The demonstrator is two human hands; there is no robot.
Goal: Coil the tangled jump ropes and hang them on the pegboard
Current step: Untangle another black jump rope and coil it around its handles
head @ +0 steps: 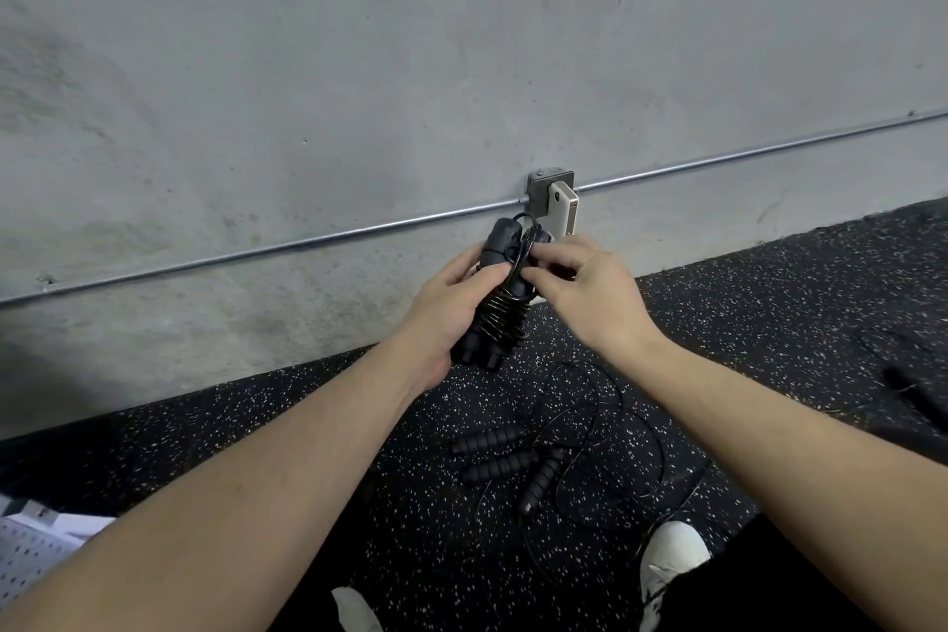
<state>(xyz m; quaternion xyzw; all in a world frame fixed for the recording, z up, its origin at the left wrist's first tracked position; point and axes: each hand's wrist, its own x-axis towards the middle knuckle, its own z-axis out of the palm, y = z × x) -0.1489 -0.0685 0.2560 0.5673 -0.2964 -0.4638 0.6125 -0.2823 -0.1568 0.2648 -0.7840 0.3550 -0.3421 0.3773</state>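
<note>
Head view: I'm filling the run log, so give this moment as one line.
left hand grips coiled jump rope | right hand fingers pinch cord end | loose ropes on floor | pegboard unused

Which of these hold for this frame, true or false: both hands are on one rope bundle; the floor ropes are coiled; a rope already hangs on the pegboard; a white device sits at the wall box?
1. Both hands are on one bundle. True: the left hand grips the wrapped jump rope, and the right hand pinches its cord.
2. The floor ropes are coiled. False: they lie loose and tangled.
3. A rope hangs on the pegboard. False: none shows there.
4. A white device sits at the wall box. True.
</note>
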